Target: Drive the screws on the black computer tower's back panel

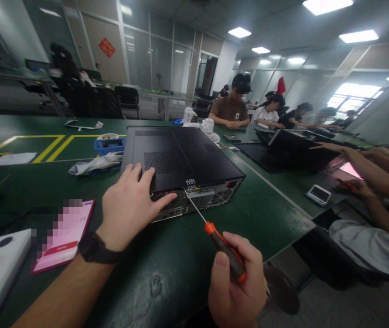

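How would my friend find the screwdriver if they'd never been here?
Start at the green table and find the big, flat, black computer case on it. At the case's near side, follow a thin metal shaft back to the camera wearer's right hand. That's the screwdriver; unlike the black case, its dark handle has bright orange parts.

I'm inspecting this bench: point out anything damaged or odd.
A blotchy mark, unlike the green around it, shows on the tabletop this side of the black computer case; stain or wear, I can't tell.
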Action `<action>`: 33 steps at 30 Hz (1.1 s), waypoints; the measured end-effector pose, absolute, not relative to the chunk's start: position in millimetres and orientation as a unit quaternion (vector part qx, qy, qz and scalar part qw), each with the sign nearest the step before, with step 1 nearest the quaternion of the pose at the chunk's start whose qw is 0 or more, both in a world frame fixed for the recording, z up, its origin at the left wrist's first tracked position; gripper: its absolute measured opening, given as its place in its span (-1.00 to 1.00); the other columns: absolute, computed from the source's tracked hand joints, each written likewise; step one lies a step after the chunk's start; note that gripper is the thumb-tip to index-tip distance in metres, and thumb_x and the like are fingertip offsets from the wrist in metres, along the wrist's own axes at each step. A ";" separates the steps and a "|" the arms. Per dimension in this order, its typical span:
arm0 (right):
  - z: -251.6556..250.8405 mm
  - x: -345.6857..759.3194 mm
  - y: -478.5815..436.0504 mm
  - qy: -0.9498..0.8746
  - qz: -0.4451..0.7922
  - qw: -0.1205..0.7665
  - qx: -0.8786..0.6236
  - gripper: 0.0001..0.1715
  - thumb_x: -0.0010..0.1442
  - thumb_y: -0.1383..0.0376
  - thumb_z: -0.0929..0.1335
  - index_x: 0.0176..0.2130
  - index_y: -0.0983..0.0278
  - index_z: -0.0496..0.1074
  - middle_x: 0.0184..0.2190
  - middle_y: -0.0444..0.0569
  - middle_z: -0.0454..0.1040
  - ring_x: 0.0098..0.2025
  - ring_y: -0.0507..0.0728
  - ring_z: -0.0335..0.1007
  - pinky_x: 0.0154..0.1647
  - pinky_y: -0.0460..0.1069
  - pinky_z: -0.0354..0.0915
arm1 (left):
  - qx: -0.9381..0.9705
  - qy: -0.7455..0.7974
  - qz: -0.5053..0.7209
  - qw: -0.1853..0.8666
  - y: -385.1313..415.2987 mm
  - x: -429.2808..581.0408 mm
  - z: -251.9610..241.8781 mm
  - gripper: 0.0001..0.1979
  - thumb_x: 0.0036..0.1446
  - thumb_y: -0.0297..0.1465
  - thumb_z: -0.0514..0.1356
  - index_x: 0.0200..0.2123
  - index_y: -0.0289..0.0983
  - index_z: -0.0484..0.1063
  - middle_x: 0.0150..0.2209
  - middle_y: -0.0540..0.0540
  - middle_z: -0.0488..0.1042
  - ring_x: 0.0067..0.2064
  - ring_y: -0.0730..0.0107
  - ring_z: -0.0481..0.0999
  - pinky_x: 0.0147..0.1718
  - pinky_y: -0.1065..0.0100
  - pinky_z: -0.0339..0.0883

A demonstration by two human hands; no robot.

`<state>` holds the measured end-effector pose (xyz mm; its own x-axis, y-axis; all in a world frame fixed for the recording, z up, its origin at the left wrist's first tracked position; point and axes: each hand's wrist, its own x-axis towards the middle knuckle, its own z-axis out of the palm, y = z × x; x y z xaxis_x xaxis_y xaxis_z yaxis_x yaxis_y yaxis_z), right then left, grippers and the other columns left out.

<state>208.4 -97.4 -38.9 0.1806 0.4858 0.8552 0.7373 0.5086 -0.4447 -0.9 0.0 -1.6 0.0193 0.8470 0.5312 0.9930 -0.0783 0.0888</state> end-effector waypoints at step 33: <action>-31.3 218.0 -93.2 -0.655 -0.110 0.591 -0.459 -0.79 0.37 0.39 0.38 0.01 0.26 0.47 -0.28 -0.04 0.62 -0.31 0.13 0.64 -0.33 0.00 0.59 | -0.699 -0.666 -0.212 0.153 -1.5 -0.5 1.1 -0.20 0.27 0.15 0.20 0.30 -0.37 0.43 0.38 -0.49 0.38 0.44 -0.32 0.31 0.23 -0.09 0.40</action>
